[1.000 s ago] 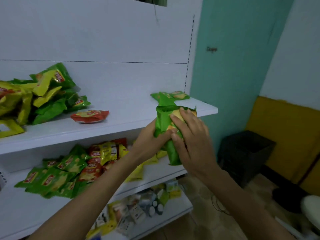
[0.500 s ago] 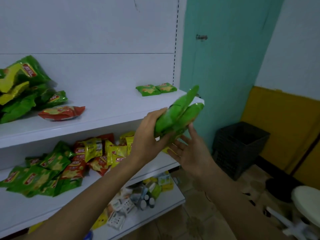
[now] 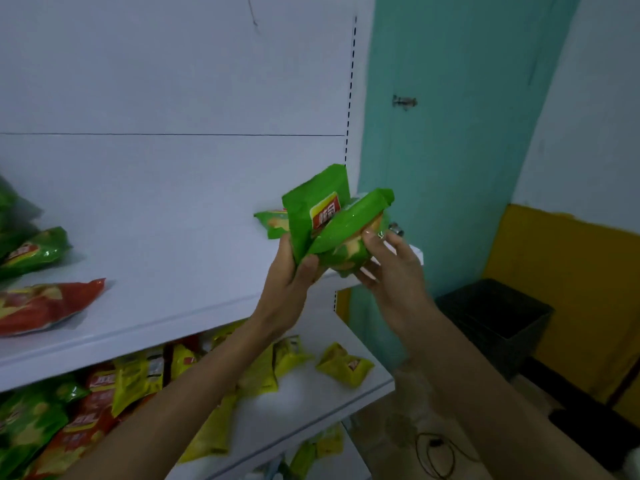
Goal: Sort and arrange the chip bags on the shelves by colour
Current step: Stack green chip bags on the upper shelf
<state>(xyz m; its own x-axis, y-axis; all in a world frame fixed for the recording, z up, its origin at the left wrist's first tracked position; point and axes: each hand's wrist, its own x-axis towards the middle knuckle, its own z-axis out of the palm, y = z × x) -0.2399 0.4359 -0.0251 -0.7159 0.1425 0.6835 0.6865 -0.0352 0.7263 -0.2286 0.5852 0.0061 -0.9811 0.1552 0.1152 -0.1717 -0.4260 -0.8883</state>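
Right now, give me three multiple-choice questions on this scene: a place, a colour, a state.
1. Where is the red bag? A the upper shelf; B a drawer; C a trolley.
2. What colour are the held chip bags? A yellow; B green; C red.
3. Which hands hold bags? A neither; B left only; C both.
Answers: A, it lies on that shelf's left part; B, both wrappers are green; C, the left hand and right hand each grip a bag.

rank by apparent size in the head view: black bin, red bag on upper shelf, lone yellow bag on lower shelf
1. black bin
2. red bag, cut off at the left edge, so that order is unsure
3. yellow bag
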